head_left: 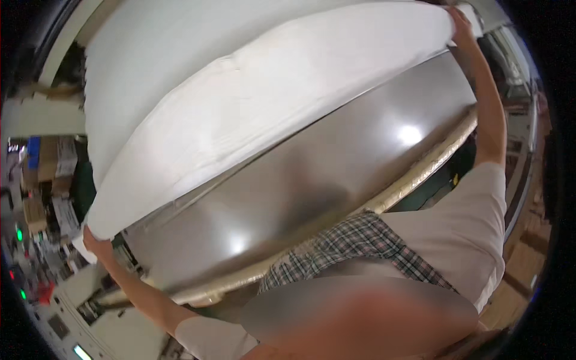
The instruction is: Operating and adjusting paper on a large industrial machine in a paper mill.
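A wide white cloth (240,102) spans the upper part of the view, its near part lying in a long, thick fold. At the fold's left end my left hand (97,245) is closed on the cloth's edge. My right hand (461,29) is closed on the opposite end, at the far upper right, with that arm stretched out. Both hands' fingers are partly hidden by the cloth. Below the fold, a smooth metal tabletop (312,174) shows between my arms, reflecting two bright lights.
A pale padded-looking edge strip (414,180) runs along the table's near side, close to my checked apron (342,240). Cardboard boxes (51,162) stand at the left. A light control panel with a small lit display (82,352) is at the lower left.
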### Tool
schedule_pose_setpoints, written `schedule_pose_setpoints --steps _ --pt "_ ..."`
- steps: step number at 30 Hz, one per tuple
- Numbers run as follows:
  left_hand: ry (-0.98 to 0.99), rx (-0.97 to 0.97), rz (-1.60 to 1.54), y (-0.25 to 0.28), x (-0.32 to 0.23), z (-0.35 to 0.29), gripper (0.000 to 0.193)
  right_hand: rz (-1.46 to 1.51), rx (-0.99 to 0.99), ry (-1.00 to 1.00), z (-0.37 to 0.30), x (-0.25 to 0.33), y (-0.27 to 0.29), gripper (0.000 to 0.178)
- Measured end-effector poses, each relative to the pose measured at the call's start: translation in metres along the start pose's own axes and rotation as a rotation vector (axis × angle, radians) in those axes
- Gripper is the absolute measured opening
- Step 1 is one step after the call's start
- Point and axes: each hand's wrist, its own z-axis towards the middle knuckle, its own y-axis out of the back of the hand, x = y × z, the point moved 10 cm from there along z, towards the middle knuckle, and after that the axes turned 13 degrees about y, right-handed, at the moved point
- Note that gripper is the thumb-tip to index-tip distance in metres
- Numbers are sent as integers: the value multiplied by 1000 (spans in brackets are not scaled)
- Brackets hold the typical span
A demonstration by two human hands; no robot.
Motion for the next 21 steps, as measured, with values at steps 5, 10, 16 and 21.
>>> schedule_pose_setpoints --steps 5,10,16,21 --pt "50 67 15 31 -18 -74 53 92 37 62 -80 -1 0 54" --pt "210 187 99 26 -25 -182 49 -42 305 107 -177 45 -8 64" --pt "329 398 209 12 -7 -278 55 112 509 -8 -217 121 -12 59" --pt "406 558 186 3 9 -298 57 157 642 -44 -212 142 -7 58"
